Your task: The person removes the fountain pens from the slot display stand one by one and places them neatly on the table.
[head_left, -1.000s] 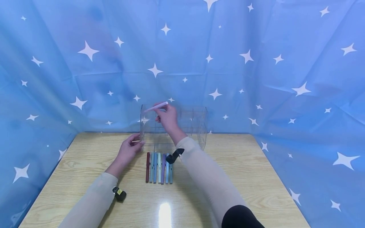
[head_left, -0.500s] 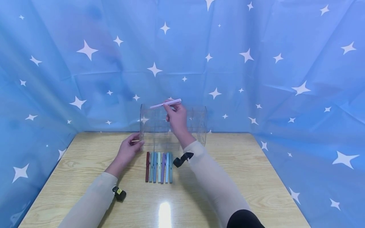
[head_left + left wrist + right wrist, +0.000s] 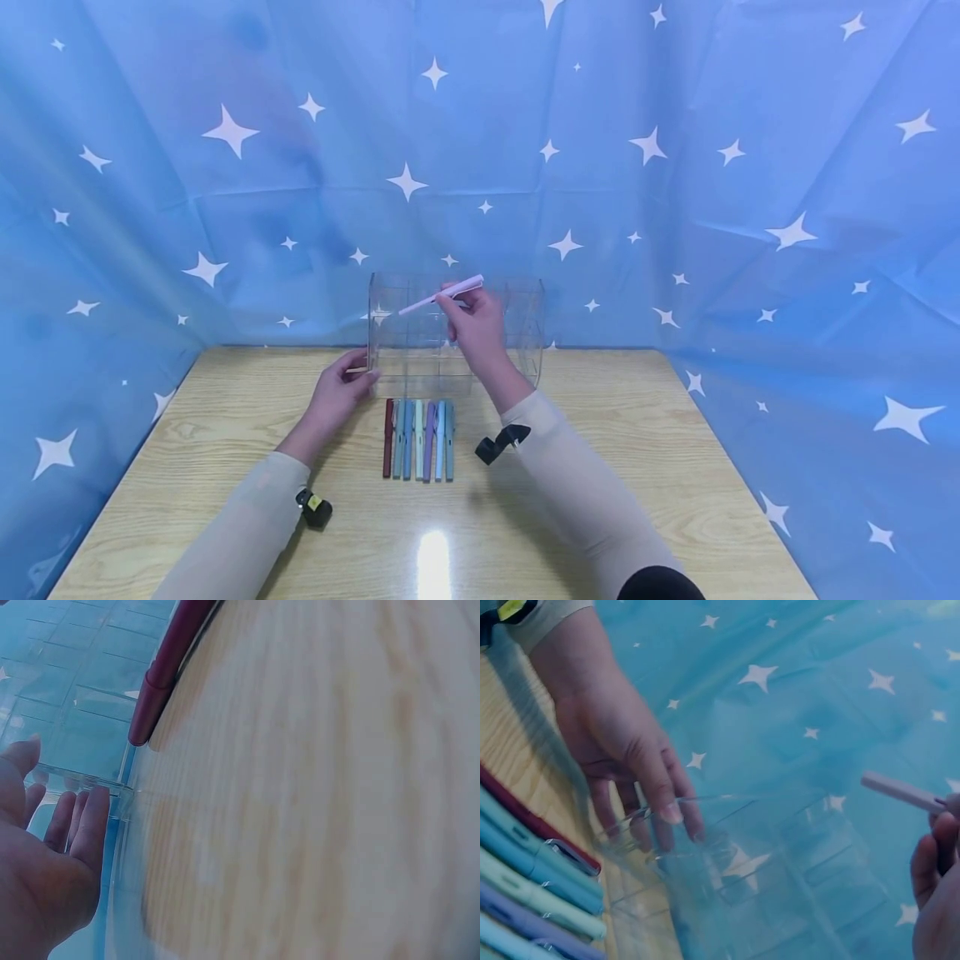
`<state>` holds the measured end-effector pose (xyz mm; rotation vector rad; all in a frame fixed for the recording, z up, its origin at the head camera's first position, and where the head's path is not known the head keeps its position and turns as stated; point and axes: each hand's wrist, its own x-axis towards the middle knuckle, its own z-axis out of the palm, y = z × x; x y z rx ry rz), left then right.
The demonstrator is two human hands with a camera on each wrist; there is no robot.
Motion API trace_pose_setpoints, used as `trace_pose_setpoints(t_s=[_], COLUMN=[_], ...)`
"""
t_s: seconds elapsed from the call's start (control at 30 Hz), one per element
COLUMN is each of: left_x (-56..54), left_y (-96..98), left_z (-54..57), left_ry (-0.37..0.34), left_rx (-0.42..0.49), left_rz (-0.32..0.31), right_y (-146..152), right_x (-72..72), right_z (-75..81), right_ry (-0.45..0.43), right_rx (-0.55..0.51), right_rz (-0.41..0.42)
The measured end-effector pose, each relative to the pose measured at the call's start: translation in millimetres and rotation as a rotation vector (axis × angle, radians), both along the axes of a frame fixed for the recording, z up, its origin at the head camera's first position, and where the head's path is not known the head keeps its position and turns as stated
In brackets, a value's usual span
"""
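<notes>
A lilac pen (image 3: 442, 295) is pinched between the thumb and fingers of my right hand (image 3: 478, 329). It slants, its narrow end lower and to the left, in front of a clear plastic organizer (image 3: 427, 385) with compartments. At the organizer's left side, my left hand (image 3: 337, 396) holds the edge, thumb to the front and fingers along the wall. The right wrist view shows the left hand (image 3: 626, 742) at the clear wall, and the lilac pen (image 3: 900, 790) at far right. A row of capped pens (image 3: 418, 440), dark red to teal, lies before the organizer.
The pale wooden table (image 3: 600, 467) carries everything and ends just behind the organizer. A blue curtain with white stars (image 3: 480, 125) hangs at the back and sides. A dark red pen (image 3: 161, 682) lies nearest the left hand.
My right hand has moved to the right with the lilac pen, then a little down and nearer. The left hand and the row of pens have stayed in place.
</notes>
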<state>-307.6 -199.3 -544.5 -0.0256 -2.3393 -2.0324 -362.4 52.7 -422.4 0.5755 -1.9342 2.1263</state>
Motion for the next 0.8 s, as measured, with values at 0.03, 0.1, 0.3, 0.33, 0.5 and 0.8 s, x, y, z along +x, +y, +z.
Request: trace_pose_setpoints(t_s=[0.03, 0.1, 0.3, 0.33, 0.5, 0.8], left_x=[0.2, 0.3, -1.0, -1.1, -1.6, -1.3], left_y=[0.0, 0.0, -0.2, -0.5, -0.8, -0.6], left_z=[0.1, 0.0, -1.6, -2.0, -2.5, -2.2], left_ry=[0.000, -0.002, -0.005, -0.004, 0.002, -0.012], left_rx=[-0.001, 0.001, -0.004, -0.006, 0.000, 0.005], left_rz=[0.000, 0.000, 0.010, 0.012, 0.012, 0.008], right_y=[1.5, 4.5, 12.8, 14.0, 21.4, 38.0], right_x=[1.8, 5.3, 16.6, 18.6, 28.7, 43.9], right_z=[-1.0, -3.8, -13.9, -15.4, -22.7, -39.5], right_ry=[0.000, -0.005, -0.037, -0.042, -0.075, -0.145], right_rx=[0.013, 0.037, 0.071, 0.076, 0.090, 0.127], right_rz=[0.009, 0.028, 0.074, 0.080, 0.109, 0.115])
